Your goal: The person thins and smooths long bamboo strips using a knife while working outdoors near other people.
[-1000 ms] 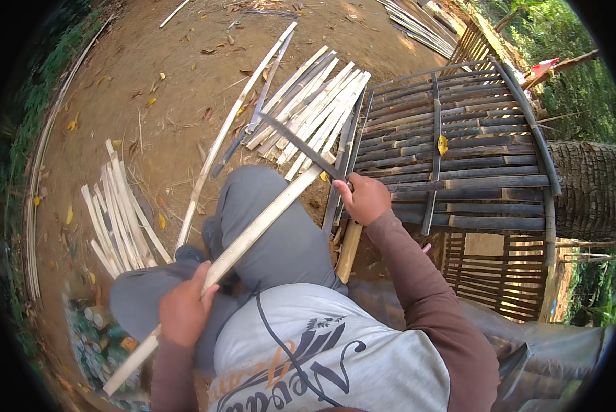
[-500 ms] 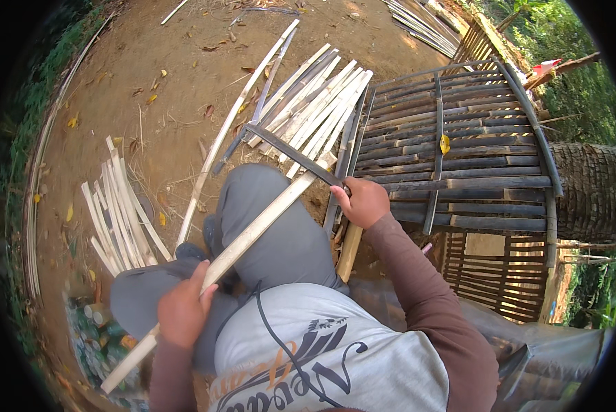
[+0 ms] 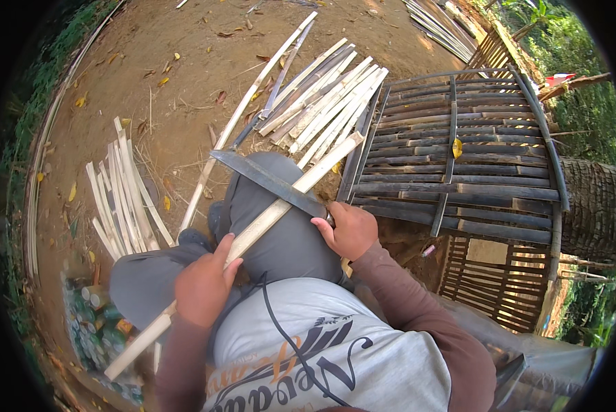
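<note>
My left hand is closed round a long pale bamboo strip, which slants from the lower left across my thighs up to the right. The handle of a machete is in my closed right hand. Its long dark blade lies across the strip, over my knee, with the tip pointing to the upper left. Most of the handle is hidden by my fingers. The strip's far end sticks out past the blade.
Ahead lies a pile of split bamboo strips, and a smaller bundle is at the left. A dark bamboo slatted frame stands to the right. Green bottles lie at the lower left. One long pole rests on the dirt.
The machete has moved from near the strip's far end down along it toward me. My right hand has come nearer, and my left hand has shifted slightly up and right.
</note>
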`<action>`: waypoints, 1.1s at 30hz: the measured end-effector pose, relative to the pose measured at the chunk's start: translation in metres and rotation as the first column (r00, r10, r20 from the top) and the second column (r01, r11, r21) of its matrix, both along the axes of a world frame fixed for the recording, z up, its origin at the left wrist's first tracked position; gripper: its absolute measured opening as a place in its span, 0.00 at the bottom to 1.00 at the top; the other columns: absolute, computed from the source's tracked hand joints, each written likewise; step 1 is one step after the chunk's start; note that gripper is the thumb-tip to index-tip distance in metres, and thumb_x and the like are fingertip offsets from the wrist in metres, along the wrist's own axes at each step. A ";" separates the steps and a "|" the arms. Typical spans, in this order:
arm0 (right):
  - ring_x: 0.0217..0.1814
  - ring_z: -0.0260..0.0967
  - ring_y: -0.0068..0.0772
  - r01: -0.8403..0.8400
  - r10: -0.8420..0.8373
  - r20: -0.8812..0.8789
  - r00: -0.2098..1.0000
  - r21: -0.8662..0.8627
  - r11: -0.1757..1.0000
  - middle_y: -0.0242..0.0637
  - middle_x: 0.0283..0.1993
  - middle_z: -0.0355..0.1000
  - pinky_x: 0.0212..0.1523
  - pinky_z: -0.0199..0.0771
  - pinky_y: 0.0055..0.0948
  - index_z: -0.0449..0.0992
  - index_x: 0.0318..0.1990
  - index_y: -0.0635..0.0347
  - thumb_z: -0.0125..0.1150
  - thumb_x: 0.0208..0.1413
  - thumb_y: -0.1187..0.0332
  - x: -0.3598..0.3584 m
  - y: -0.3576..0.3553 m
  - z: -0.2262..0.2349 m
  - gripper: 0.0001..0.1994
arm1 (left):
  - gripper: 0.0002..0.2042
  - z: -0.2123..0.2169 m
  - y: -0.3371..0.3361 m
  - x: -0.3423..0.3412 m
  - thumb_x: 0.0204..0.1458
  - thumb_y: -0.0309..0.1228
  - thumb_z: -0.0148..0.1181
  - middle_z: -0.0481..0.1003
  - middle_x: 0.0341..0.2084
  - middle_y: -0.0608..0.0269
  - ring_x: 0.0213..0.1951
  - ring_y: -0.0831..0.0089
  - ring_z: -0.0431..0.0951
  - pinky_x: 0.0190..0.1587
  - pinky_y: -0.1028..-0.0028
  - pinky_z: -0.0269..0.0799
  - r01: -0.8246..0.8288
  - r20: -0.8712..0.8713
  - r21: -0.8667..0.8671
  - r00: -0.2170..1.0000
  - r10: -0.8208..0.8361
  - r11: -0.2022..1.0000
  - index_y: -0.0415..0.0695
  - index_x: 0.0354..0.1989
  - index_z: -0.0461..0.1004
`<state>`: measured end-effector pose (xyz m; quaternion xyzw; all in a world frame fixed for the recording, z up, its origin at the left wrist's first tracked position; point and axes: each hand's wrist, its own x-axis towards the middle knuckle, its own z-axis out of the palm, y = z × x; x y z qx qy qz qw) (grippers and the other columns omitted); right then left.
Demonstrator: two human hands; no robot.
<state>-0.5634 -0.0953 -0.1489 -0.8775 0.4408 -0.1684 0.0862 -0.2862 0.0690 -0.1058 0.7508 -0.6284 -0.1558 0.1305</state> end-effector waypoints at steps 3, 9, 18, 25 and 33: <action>0.28 0.76 0.53 0.094 -0.093 -0.084 0.992 0.009 0.995 0.43 0.26 0.75 0.29 0.74 0.49 0.75 0.31 0.58 0.61 0.63 0.43 -0.027 -0.040 -0.021 0.24 | 0.24 0.003 -0.004 -0.002 0.61 0.41 0.64 0.77 0.27 0.56 0.29 0.54 0.80 0.32 0.58 0.73 0.007 0.005 0.034 1.000 -0.007 0.999 0.53 0.65 0.73; 0.44 0.78 0.63 0.714 -0.683 -0.350 0.641 -0.056 0.698 0.59 0.38 0.79 0.43 0.76 0.56 0.81 0.36 0.61 0.45 0.70 0.38 -0.128 -0.173 -0.009 0.32 | 0.23 0.009 -0.012 -0.001 0.61 0.43 0.63 0.74 0.23 0.59 0.26 0.59 0.79 0.28 0.60 0.73 0.052 0.088 -0.035 0.995 -0.049 0.998 0.55 0.64 0.74; 0.31 0.75 0.56 0.204 -0.202 -0.088 0.975 0.011 0.979 0.46 0.25 0.74 0.31 0.73 0.47 0.76 0.31 0.59 0.61 0.65 0.47 -0.053 -0.052 0.060 0.22 | 0.23 0.003 -0.013 -0.002 0.62 0.43 0.63 0.74 0.22 0.59 0.26 0.59 0.79 0.28 0.61 0.73 0.034 0.071 -0.038 0.997 -0.031 0.999 0.54 0.64 0.74; 0.28 0.75 0.51 0.051 -0.038 -0.264 0.964 0.042 0.998 0.41 0.26 0.75 0.29 0.73 0.45 0.77 0.31 0.56 0.65 0.60 0.45 -0.092 -0.027 0.079 0.22 | 0.24 0.009 -0.024 0.001 0.61 0.42 0.64 0.75 0.25 0.56 0.28 0.56 0.79 0.30 0.59 0.73 0.018 0.067 0.000 0.998 -0.018 1.000 0.53 0.66 0.72; 0.41 0.77 0.63 0.690 -0.674 -0.312 0.669 -0.076 0.720 0.55 0.35 0.79 0.42 0.75 0.55 0.81 0.34 0.62 0.50 0.68 0.41 -0.178 -0.097 0.054 0.30 | 0.22 0.038 -0.027 0.056 0.65 0.40 0.59 0.80 0.32 0.48 0.33 0.48 0.81 0.36 0.57 0.75 -0.227 0.099 -0.044 0.968 0.230 0.973 0.55 0.67 0.72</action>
